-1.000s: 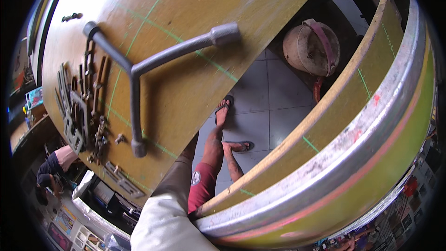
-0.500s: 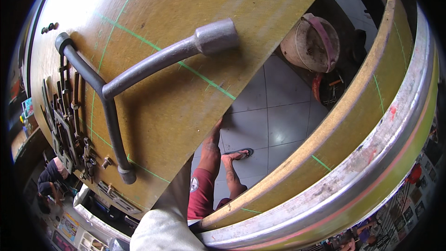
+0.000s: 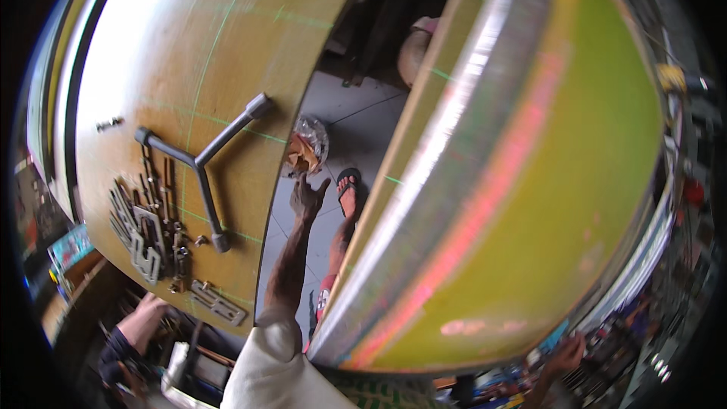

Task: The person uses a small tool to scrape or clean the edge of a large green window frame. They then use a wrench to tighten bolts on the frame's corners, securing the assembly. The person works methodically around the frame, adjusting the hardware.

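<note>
My left hand [image 3: 307, 198] reaches out over the gap beside the wooden tabletop, empty, with its thumb spread from its fingers. It is nearest to a clear plastic bag with brown scraps [image 3: 305, 153], beyond the fingertips; whether they touch, I cannot tell. My right hand [image 3: 566, 354] is small and blurred at the lower right, past the yellow-green panel [image 3: 560, 204]; its fingers are unclear. A grey Y-shaped socket wrench [image 3: 198, 162] lies on the brown tabletop [image 3: 170, 38], which carries green lines. Slotted metal plates [image 3: 144, 242] and several bolts [image 3: 179, 254] lie left of it.
The panel has a silvery edge and a pink band [image 3: 485, 235]. A foot in a black flip-flop [image 3: 348, 191] stands on the tiled floor [image 3: 363, 125]. Another person's hand [image 3: 144, 322] is by the table at lower left. A bucket [image 3: 413, 53] is partly hidden behind the panel.
My view has shifted, so the wrench looks smaller and the panel fills more of the right side. My left hand has come into view over the gap; my right hand now shows at the lower right.
</note>
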Motion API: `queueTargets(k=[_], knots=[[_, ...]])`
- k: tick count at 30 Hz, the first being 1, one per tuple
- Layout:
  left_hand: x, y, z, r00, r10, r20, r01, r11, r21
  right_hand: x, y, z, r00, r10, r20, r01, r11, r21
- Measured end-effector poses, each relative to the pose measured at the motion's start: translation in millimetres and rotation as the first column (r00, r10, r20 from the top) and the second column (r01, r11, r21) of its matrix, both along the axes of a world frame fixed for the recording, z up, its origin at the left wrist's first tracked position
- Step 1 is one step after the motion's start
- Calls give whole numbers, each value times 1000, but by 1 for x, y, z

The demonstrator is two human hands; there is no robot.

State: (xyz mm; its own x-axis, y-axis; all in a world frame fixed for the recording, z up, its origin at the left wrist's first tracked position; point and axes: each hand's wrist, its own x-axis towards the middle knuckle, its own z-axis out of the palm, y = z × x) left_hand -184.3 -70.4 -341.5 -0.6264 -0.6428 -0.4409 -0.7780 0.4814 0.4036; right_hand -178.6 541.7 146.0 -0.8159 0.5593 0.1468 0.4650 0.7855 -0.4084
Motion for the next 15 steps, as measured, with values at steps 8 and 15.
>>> queueTargets(k=[8,15], knots=[[120,9,130,921,382,78,-330,659,676,-4,-11,-41,999,-6,-50,-5,977,-214],[103,-16,357,847,531,31,-105,110,988,-9,-49,-66,990,37,-136,-84,929,-359]])
